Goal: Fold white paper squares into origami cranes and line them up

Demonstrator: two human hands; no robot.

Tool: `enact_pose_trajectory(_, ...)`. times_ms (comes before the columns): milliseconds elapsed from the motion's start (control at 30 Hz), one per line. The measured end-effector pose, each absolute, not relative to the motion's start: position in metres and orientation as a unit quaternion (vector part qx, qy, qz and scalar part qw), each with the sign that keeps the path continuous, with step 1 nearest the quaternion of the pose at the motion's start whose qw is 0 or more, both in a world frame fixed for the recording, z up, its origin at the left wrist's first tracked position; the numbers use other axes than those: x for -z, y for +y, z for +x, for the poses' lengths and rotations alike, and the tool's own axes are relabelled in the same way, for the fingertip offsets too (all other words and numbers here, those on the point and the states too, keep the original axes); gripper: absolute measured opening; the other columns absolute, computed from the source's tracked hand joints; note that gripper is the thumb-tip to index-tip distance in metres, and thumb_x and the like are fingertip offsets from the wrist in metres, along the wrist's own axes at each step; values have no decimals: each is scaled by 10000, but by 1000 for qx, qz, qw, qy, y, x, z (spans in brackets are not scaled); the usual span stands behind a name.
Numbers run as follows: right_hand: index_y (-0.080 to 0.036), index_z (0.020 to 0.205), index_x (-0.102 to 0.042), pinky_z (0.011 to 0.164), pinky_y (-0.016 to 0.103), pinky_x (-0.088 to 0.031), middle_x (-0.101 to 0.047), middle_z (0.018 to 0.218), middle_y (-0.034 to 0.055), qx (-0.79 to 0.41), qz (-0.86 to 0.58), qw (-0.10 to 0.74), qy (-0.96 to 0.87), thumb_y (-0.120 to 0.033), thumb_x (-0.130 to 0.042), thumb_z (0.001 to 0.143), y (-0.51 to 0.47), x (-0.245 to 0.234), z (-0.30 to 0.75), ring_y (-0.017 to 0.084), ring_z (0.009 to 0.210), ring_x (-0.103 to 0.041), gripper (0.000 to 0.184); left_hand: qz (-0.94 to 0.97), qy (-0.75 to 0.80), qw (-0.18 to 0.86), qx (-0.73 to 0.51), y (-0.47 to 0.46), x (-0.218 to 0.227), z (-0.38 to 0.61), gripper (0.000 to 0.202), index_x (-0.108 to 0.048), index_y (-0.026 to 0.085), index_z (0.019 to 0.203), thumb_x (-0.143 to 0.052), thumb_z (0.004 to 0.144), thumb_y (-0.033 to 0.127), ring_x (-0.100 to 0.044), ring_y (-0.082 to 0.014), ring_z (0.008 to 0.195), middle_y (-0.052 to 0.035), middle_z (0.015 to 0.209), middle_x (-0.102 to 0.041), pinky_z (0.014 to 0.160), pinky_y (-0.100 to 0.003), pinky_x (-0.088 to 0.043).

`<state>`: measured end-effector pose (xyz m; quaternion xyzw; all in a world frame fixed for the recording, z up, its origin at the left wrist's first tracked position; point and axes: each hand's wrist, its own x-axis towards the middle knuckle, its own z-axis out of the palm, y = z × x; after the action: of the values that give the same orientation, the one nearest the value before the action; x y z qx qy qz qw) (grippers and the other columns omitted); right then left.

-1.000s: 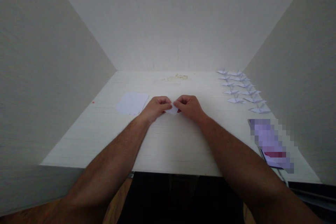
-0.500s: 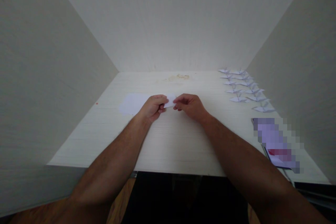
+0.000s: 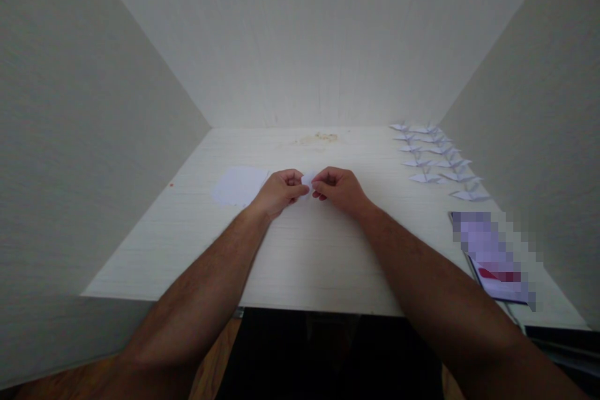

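Observation:
Between my two hands, over the middle of the white table, is a small piece of folded white paper (image 3: 306, 179). My left hand (image 3: 282, 191) pinches its left side, thumb stretched along it. At the right side, my right hand (image 3: 338, 189) grips the paper between thumb and fingertips. The fingers cover much of the paper, so its exact folds are hidden. Just left of my left hand lies a stack of white paper sheets (image 3: 239, 185), flat on the table.
Several folded paper cranes (image 3: 424, 178) stand in rows at the back right of the table (image 3: 309, 262). Nearer on the right lies a blurred-out tablet-like device (image 3: 492, 256) with a cable. Walls rise at the left, back and right. Brownish marks show near the back wall.
My left hand has shifted slightly right, closer to my right hand, its thumb now reaching further over the paper. Less of the paper shows between the hands.

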<state>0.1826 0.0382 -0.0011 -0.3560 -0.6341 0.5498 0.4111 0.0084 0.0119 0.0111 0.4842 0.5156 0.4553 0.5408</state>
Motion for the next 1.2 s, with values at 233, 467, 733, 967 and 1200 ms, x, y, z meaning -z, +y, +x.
enact_pose_trajectory(233,-171,733,-642,518,212,-465,-655,591,-7,-480,-393,395,-678,-245,-645,747,38,5,181,107,532,-612,75,493,549,520,-430,12,-9,10,177,-633,149,710,-755,641,257,-497,-73,421,0,528,-597,417,-193,-322)
enact_pose_trajectory(467,-174,715,-616,508,206,-460,-648,589,-8,-477,-409,401,-667,-219,-643,727,37,4,181,112,539,-620,54,506,557,519,-406,10,-12,12,126,-635,137,681,-733,643,206,-544,-96,422,-45,528,-642,413,-198,-364)
enact_pose_trajectory(733,-175,695,-618,507,209,-428,-627,567,-21,-460,-410,398,-680,-201,-632,723,36,2,182,98,519,-570,41,500,552,522,-415,10,-10,14,159,-632,136,646,-774,609,197,-546,-99,417,-60,526,-642,395,-192,-344)
enact_pose_trajectory(967,-174,704,-619,501,215,-434,-614,562,-30,-488,-397,410,-661,-209,-644,721,36,3,181,97,510,-565,46,495,559,508,-428,10,-7,17,158,-606,147,618,-759,600,182,-471,-69,373,-23,481,-596,373,-185,-275)
enact_pose_trajectory(1200,-170,952,-598,482,227,-494,-649,559,-39,-575,-403,418,-577,-187,-695,705,32,-5,177,118,482,-602,266,431,537,515,-512,10,-11,22,162,-581,158,629,-736,600,197,-497,-78,398,1,487,-588,406,-188,-340)
